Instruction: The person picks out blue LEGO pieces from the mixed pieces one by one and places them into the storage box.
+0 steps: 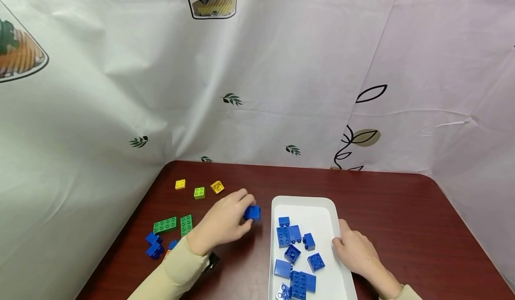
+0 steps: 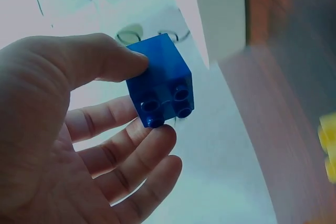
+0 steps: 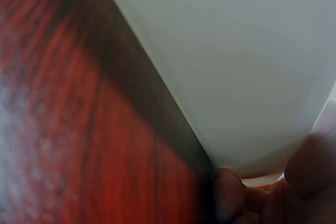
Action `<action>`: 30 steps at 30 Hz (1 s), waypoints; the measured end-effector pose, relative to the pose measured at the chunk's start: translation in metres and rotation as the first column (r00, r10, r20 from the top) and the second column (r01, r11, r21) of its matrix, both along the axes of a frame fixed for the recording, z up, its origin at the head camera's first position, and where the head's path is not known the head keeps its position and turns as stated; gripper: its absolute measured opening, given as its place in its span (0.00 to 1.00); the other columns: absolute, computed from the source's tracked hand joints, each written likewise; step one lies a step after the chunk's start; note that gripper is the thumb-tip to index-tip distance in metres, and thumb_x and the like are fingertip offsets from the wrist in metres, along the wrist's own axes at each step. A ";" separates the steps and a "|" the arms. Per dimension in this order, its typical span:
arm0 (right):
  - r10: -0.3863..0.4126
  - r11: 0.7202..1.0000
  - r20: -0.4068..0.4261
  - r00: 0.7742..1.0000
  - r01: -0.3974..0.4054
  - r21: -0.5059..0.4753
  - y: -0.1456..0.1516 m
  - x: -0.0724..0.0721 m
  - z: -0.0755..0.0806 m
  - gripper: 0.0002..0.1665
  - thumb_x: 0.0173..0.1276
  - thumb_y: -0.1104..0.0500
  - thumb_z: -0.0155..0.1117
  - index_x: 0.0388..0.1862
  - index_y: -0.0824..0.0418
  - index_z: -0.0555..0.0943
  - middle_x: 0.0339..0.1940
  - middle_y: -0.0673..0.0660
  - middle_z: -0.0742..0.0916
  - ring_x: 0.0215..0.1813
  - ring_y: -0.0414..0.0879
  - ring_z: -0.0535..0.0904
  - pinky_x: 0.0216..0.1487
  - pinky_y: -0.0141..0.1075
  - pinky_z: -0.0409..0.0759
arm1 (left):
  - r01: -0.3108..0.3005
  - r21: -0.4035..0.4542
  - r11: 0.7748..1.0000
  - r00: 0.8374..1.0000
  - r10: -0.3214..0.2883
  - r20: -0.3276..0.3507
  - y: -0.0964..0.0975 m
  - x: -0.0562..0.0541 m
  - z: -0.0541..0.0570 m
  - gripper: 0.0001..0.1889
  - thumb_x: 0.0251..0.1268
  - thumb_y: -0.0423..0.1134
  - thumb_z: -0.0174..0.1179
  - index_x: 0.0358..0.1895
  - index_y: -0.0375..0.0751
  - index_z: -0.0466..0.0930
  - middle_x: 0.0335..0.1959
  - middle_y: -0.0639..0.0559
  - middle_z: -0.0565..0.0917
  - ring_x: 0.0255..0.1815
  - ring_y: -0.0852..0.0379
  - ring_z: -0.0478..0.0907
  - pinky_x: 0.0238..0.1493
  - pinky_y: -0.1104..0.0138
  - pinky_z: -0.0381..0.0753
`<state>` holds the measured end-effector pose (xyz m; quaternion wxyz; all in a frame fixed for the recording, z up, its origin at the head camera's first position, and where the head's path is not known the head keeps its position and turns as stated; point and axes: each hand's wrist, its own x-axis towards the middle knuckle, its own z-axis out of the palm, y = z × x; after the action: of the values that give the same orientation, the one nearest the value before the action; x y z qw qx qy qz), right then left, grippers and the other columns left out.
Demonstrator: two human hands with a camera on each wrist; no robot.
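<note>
My left hand (image 1: pixel 225 219) pinches a blue toy brick (image 1: pixel 252 213) between thumb and fingers, just left of the white tray (image 1: pixel 335 228). In the left wrist view the same blue brick (image 2: pixel 163 74) shows several studs, with the thumb on one face and fingertips on the other side. My right hand (image 1: pixel 358 248) grips the tray's right edge, thumb over the rim. Close up in the right wrist view, the tray wall (image 3: pixel 220 66) stands above the fingers (image 3: pixel 231 192). Several blue bricks (image 1: pixel 298 284) lie loose in the tray.
Left on the brown table (image 1: pixel 402 219) lie two yellow bricks (image 1: pixel 217 187), a lime brick (image 1: pixel 199 192), two green bricks (image 1: pixel 165 225) and some blue bricks (image 1: pixel 154 250). A dark object (image 1: pixel 212 260) is partly hidden under the left forearm. Behind hangs a printed white cloth (image 1: pixel 281 67).
</note>
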<state>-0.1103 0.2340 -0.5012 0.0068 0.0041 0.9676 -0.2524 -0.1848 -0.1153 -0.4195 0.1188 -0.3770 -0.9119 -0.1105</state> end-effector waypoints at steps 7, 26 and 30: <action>0.000 1.000 0.006 1.000 0.000 0.003 0.000 -0.001 0.000 0.27 0.68 0.61 0.58 0.63 0.72 0.69 0.22 0.54 0.80 0.23 0.46 0.70 0.24 0.42 0.69 | 0.089 -0.003 0.996 0.996 -0.089 0.016 0.036 -0.002 -0.007 0.17 0.61 0.46 0.69 0.51 0.46 0.79 0.40 0.57 0.74 0.36 0.61 0.71 0.42 0.69 0.79; 0.000 1.000 0.008 1.000 0.000 -0.010 0.000 -0.001 0.000 0.25 0.68 0.62 0.57 0.61 0.71 0.69 0.18 0.52 0.76 0.21 0.46 0.69 0.23 0.40 0.68 | 0.181 -0.074 0.981 0.983 -0.180 0.017 0.100 -0.009 -0.023 0.18 0.67 0.48 0.66 0.54 0.45 0.80 0.43 0.54 0.77 0.39 0.63 0.74 0.48 0.73 0.80; 0.001 1.000 0.010 1.000 -0.001 -0.004 -0.001 -0.001 0.000 0.25 0.68 0.61 0.57 0.61 0.72 0.69 0.18 0.52 0.76 0.21 0.46 0.69 0.23 0.41 0.68 | 0.186 -0.106 0.977 0.982 -0.187 0.008 0.108 -0.012 -0.026 0.18 0.67 0.48 0.66 0.54 0.45 0.80 0.43 0.54 0.77 0.39 0.63 0.73 0.48 0.72 0.79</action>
<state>-0.1114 0.2332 -0.5009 0.0116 0.0048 0.9671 -0.2541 -0.1965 -0.0074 -0.4458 0.0883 -0.4667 -0.8770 -0.0720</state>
